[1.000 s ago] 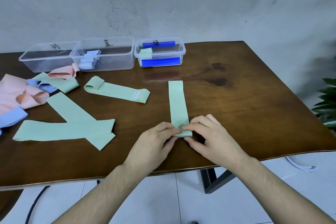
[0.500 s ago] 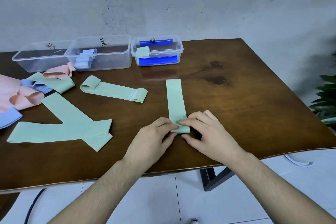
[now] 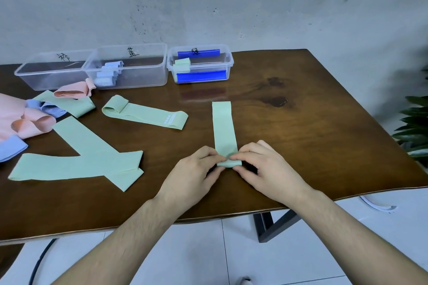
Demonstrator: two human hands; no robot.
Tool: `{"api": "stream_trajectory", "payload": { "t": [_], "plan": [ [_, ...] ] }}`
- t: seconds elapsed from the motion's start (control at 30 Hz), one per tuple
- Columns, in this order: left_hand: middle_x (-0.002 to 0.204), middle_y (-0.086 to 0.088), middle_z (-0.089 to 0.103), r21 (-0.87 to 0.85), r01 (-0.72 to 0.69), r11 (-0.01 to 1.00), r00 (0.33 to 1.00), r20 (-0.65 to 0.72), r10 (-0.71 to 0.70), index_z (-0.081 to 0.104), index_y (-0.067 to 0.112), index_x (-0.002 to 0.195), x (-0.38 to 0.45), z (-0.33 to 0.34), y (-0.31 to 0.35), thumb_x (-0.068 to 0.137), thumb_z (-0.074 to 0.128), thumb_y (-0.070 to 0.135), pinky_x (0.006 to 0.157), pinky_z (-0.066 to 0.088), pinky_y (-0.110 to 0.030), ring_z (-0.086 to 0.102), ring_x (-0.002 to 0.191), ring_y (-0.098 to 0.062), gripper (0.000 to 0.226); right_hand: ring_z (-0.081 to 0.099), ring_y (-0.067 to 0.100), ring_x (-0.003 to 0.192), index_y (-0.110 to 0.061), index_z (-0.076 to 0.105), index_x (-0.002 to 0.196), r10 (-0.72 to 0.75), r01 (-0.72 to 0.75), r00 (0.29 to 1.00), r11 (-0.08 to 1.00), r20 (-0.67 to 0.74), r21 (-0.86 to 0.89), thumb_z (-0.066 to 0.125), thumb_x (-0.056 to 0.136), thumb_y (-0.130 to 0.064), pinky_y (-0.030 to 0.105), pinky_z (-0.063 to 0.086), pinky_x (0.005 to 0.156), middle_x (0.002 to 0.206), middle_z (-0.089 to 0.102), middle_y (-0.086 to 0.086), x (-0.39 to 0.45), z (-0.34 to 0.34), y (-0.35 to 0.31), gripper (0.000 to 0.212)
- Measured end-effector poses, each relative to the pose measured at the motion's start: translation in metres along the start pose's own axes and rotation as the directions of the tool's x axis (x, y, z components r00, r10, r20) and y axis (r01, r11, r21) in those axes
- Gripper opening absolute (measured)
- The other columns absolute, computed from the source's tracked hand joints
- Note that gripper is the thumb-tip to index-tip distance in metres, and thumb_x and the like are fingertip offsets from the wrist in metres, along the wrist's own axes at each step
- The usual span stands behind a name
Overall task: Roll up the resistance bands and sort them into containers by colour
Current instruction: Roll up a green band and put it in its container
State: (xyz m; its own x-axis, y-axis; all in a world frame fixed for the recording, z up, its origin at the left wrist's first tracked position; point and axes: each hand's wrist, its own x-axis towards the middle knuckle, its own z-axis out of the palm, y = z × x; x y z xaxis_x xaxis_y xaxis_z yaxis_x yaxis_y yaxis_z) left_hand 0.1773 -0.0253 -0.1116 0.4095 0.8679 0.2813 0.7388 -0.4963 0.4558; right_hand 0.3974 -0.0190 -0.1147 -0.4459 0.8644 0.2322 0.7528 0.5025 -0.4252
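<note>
Head view. Brown wooden worktop (image 3: 301, 146) against a grey wall. A green band (image 3: 223, 127) lies flat near the front middle, its length running away from the person; its near end is turned over into a small roll (image 3: 229, 163). Left hand (image 3: 192, 173) and right hand (image 3: 266, 169) meet at that roll: the fingers of both are curled, fingertips on top and thumbs at the near side, pinching the rolled end from either side. The rest of the band lies flat on the wood.

Back left, three clear tubs in a row, each marked on its far wall. Left tub (image 3: 34, 71): contents unclear. Middle tub (image 3: 148, 65): pale blue rolls (image 3: 108, 74). Right tub (image 3: 228, 62), with blue clips: one green roll (image 3: 181, 65).

Loose on the worktop, left of the hands: a green band with one end folded over (image 3: 143, 114); two long green bands crossed over each other (image 3: 76, 162); another green band (image 3: 78, 105) under a pink band (image 3: 71, 92). At the left edge, a heap of pink bands (image 3: 14, 118) and blue bands (image 3: 11, 148).

Plant leaves (image 3: 414, 132) at the right edge.
</note>
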Motion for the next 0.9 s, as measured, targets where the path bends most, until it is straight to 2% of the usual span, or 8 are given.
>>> {"api": "stream_trajectory", "payload": {
  "t": [0.1, 0.23, 0.37, 0.5, 0.6, 0.73, 0.9],
  "plan": [
    [0.109, 0.013, 0.062, 0.001, -0.035, 0.999, 0.999, -0.007, 0.035, 0.072, 0.022, 0.116, -0.009, -0.003, 0.002, 0.095, 0.063, 0.031, 0.073, 0.04, -0.002, 0.046, 0.079, 0.009, 0.025, 0.048, 0.005, 0.1, -0.029, 0.069, 0.125, -0.025, 0.026, 1.0, 1.0, -0.003, 0.015, 0.063, 0.097, -0.035, 0.013, 0.041, 0.087, 0.112, 0.06, -0.02, -0.01, -0.001, -0.005, 0.029],
    [0.104, 0.013, 0.066, -0.059, -0.09, 0.994, 0.995, -0.046, 0.088, 0.073, 0.021, 0.107, -0.024, -0.004, 0.005, 0.09, 0.07, 0.026, 0.074, 0.032, 0.004, 0.041, 0.08, 0.023, 0.018, 0.051, 0.006, 0.1, -0.031, 0.067, 0.122, -0.033, 0.035, 0.999, 0.995, -0.021, 0.099, 0.067, 0.095, -0.032, 0.019, 0.046, 0.086, 0.112, 0.06, -0.024, -0.027, -0.001, -0.011, 0.027],
    [0.104, 0.014, 0.065, -0.038, -0.103, 0.994, 0.994, -0.029, 0.102, 0.073, 0.022, 0.107, -0.029, -0.004, 0.006, 0.093, 0.063, 0.033, 0.072, 0.035, 0.0, 0.042, 0.078, 0.011, 0.02, 0.05, 0.006, 0.098, -0.03, 0.068, 0.115, -0.042, 0.046, 0.998, 0.993, -0.041, 0.105, 0.068, 0.094, -0.032, 0.025, 0.049, 0.083, 0.109, 0.059, -0.024, -0.033, 0.001, -0.014, 0.021],
    [0.108, 0.015, 0.06, -0.042, -0.065, 0.997, 0.998, -0.007, 0.065, 0.072, 0.021, 0.11, -0.026, -0.005, 0.007, 0.095, 0.06, 0.035, 0.067, 0.033, 0.002, 0.044, 0.072, 0.017, 0.023, 0.047, 0.006, 0.101, -0.031, 0.07, 0.116, -0.007, 0.012, 0.998, 0.997, -0.069, 0.077, 0.062, 0.094, -0.039, 0.023, 0.045, 0.088, 0.109, 0.055, -0.024, -0.031, 0.001, -0.016, 0.025],
    [0.112, 0.018, 0.055, -0.034, -0.032, 0.999, 0.999, 0.023, 0.033, 0.07, 0.024, 0.115, -0.027, -0.005, 0.008, 0.092, 0.061, 0.042, 0.064, 0.033, 0.001, 0.046, 0.068, 0.014, 0.03, 0.046, 0.005, 0.101, -0.031, 0.07, 0.118, 0.009, -0.005, 0.998, 0.998, -0.067, 0.059, 0.059, 0.095, -0.04, 0.022, 0.044, 0.088, 0.108, 0.055, -0.024, -0.03, 0.001, -0.018, 0.026],
    [0.114, 0.012, 0.058, -0.025, -0.044, 0.999, 0.998, 0.034, 0.044, 0.069, 0.022, 0.118, -0.027, -0.004, 0.007, 0.089, 0.072, 0.027, 0.069, 0.03, 0.006, 0.045, 0.075, 0.019, 0.029, 0.044, 0.002, 0.101, -0.032, 0.069, 0.117, 0.016, -0.013, 0.997, 0.999, -0.071, 0.039, 0.061, 0.096, -0.038, 0.023, 0.043, 0.089, 0.108, 0.055, -0.025, -0.028, 0.003, -0.017, 0.024],
    [0.109, 0.009, 0.062, -0.006, -0.06, 0.998, 0.998, -0.018, 0.06, 0.073, 0.018, 0.111, -0.026, -0.002, 0.007, 0.089, 0.072, 0.02, 0.072, 0.029, 0.008, 0.04, 0.08, 0.009, 0.022, 0.044, 0.004, 0.104, -0.032, 0.067, 0.126, 0.013, -0.01, 0.997, 0.999, -0.077, 0.04, 0.06, 0.095, -0.041, 0.028, 0.047, 0.092, 0.112, 0.055, -0.024, -0.025, 0.0, -0.018, 0.033]
  ]
}}
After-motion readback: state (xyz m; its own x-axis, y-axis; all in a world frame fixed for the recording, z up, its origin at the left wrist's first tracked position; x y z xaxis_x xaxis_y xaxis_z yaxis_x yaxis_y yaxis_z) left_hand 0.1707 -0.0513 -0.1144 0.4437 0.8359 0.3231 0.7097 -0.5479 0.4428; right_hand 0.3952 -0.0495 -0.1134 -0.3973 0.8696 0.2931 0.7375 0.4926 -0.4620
